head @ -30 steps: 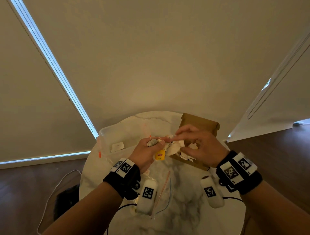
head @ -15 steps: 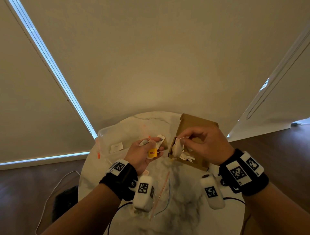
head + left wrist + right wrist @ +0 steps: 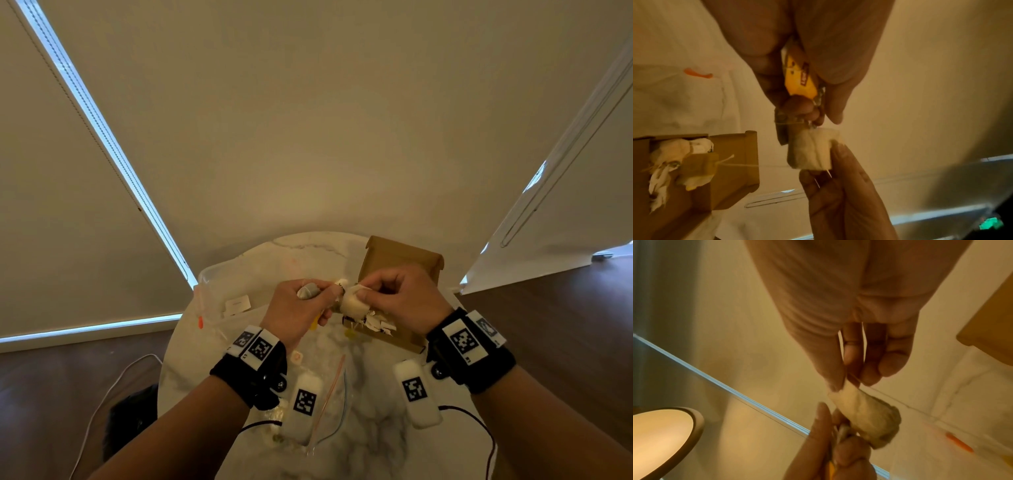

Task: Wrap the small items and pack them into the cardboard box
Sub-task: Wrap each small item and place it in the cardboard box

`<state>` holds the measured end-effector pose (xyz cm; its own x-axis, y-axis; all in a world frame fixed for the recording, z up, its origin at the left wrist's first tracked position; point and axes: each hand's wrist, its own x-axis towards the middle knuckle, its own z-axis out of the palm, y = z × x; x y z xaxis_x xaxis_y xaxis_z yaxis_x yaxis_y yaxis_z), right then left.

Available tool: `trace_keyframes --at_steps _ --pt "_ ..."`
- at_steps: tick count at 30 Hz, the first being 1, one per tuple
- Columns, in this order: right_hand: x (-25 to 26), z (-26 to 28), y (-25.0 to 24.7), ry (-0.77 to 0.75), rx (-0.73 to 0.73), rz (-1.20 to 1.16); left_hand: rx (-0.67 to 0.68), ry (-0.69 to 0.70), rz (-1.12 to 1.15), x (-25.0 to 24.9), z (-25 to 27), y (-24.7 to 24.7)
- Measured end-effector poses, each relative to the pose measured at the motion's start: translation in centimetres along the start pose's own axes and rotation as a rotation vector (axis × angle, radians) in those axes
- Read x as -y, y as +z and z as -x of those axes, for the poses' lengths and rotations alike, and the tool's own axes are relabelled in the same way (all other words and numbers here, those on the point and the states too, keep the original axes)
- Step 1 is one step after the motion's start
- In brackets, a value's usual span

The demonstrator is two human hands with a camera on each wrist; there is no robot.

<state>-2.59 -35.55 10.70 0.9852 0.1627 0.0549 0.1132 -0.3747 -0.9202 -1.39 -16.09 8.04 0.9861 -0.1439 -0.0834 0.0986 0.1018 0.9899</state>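
Wrapped bundles (image 3: 680, 152) already lie in cardboard box (image 3: 400, 260) | paper bundle (image 3: 354, 303) is pinched by right hand (image 3: 404, 298) | yellow tool (image 3: 799, 78) is gripped by left hand (image 3: 298, 308) | packing remains.

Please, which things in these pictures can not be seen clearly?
- Item inside the white bundle: wrapping hides it, every view.
- Yellow object: left hand covers most; label unreadable.
- Cardboard box contents: right hand hides them in head view; blurred in left wrist view.

I see a clear plastic tub (image 3: 219, 274) far left on the marble table (image 3: 370, 431), a zip bag (image 3: 334, 394) near.
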Motion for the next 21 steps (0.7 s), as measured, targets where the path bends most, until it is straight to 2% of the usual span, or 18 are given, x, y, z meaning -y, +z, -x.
trace_keyframes --at_steps 3,7,12,17,21 --pt "0.1 0.0 1.0 0.030 0.025 -0.054 0.067 0.092 -0.127 0.0 0.0 0.0" --pt "0.0 0.1 1.4 0.030 0.034 -0.050 0.021 0.150 -0.204 0.3 -0.3 -0.7" --pt "-0.4 0.4 0.4 0.122 0.028 -0.008 -0.032 0.193 -0.301 0.7 -0.9 -1.6" --pt "1.4 0.0 0.4 0.159 -0.027 -0.111 -0.014 0.282 -0.412 1.4 -0.7 -0.8" --pt "2.2 0.5 1.3 0.139 -0.066 -0.179 -0.089 0.317 -0.432 1.2 -0.6 0.1"
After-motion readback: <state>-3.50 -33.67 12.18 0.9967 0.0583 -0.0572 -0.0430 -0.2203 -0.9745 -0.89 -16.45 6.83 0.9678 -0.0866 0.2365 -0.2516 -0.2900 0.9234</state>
